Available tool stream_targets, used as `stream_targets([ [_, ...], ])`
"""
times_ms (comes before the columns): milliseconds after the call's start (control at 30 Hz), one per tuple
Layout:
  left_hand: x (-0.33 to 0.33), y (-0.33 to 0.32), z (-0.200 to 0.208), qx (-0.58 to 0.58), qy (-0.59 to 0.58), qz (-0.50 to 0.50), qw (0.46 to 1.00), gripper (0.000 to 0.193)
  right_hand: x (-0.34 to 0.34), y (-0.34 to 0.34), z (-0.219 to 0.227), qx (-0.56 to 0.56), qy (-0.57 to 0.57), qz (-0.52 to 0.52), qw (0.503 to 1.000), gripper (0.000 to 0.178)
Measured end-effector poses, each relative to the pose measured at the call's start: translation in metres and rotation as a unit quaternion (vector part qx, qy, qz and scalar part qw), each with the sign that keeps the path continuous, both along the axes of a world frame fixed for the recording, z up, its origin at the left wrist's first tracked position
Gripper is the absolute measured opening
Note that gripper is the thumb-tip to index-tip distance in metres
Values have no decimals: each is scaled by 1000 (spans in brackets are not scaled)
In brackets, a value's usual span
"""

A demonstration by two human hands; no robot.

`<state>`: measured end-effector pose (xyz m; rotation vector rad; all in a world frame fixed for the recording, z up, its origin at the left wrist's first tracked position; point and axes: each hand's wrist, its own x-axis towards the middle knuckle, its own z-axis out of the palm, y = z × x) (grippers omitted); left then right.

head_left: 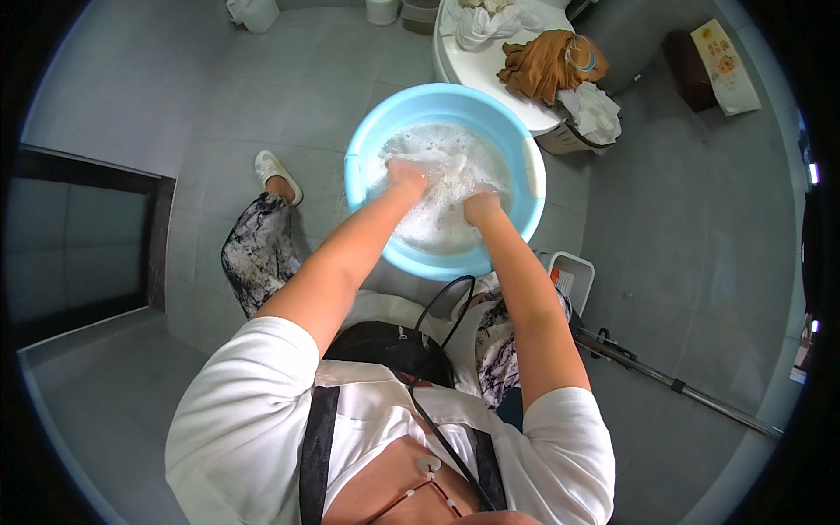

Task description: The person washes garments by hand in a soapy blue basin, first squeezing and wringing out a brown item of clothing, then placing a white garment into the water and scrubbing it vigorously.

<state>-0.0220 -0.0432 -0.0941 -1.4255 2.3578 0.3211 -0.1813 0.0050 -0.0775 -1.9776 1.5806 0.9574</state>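
A round light blue basin (446, 92) holds sudsy water (437, 229) with white foam over much of its surface. Both my arms reach down into it. My left hand (407, 175) dips into the foam left of the middle, its fingers mostly covered by suds. On the right side of the water, my right hand (481, 206) is bent downward with its fingertips under the surface. A whitish lump (451, 166), perhaps wet cloth, shows through the foam between the hands. Whether either hand grips it is hidden.
Brown cloth (547, 66) and white cloth (490, 28) lie on the white toilet lid (455, 52). Beside it stands a waste bin (564, 138) with a white liner. A metal pole (691, 392) leans at the right, near a white-rimmed container (577, 267). Grey tiles cover the floor (289, 105).
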Motion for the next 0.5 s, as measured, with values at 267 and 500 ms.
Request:
stream_targets([
  [267, 8, 0, 4, 88, 348, 308, 881, 39, 10, 6, 51, -233, -189, -200, 933, 37],
  [500, 13, 5, 49, 394, 583, 508, 497, 55, -2, 13, 88, -199, -642, -341, 657, 35],
])
